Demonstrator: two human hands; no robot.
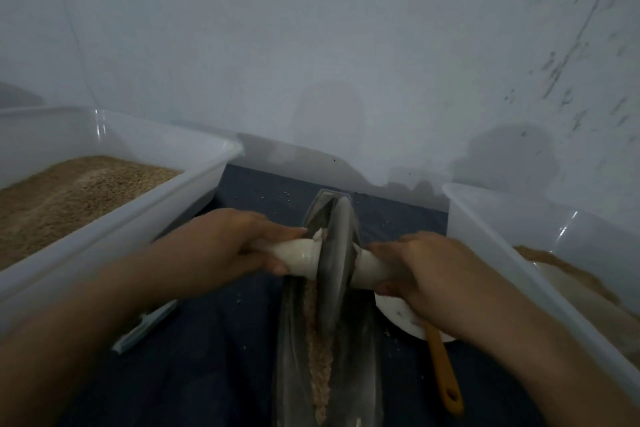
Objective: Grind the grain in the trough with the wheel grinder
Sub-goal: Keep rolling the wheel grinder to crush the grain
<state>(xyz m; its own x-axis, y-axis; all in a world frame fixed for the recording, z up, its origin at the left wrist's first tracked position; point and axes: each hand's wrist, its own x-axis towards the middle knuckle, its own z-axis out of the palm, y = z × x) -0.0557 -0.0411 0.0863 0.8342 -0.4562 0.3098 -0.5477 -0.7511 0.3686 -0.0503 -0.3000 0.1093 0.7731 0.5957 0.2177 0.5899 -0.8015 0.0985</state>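
Head view. Dim light, some blur. Dark trough (pixel 298 357), long and narrow, runs away from the viewer down the middle of a dark blue cloth (pixel 214 340). Its far tip sits close to the pale wall (pixel 346 45).

Wheel (pixel 334 263) stands upright on edge in the trough groove, toward the far half. White axle handle (pixel 301 253) pokes out on both sides of it.

Left hand (pixel 221 243) grips the left end of the handle, fingers curled over the top, thumb tucked under. Right hand (pixel 419 267) grips the right end, fingers wrapped round it. Both forearms reach in from the lower corners.

Grain (pixel 320 360): a thin tan line along the bottom of the groove, from beneath the wheel back toward the viewer. A few loose specks lie on the cloth beside the trough.

Left tub (pixel 194 191), clear plastic, holds a deep bed of tan grain. Right tub (pixel 491 246), same kind, holds a smaller brown heap at its near side.

White plate (pixel 398 315) lies between the trough and the right tub, partly under the right wrist. An orange utensil handle (pixel 443 374) slants off it toward the viewer, hole at its end. A pale flat strip (pixel 145 326) lies on the cloth by the left tub; can't tell what it is.
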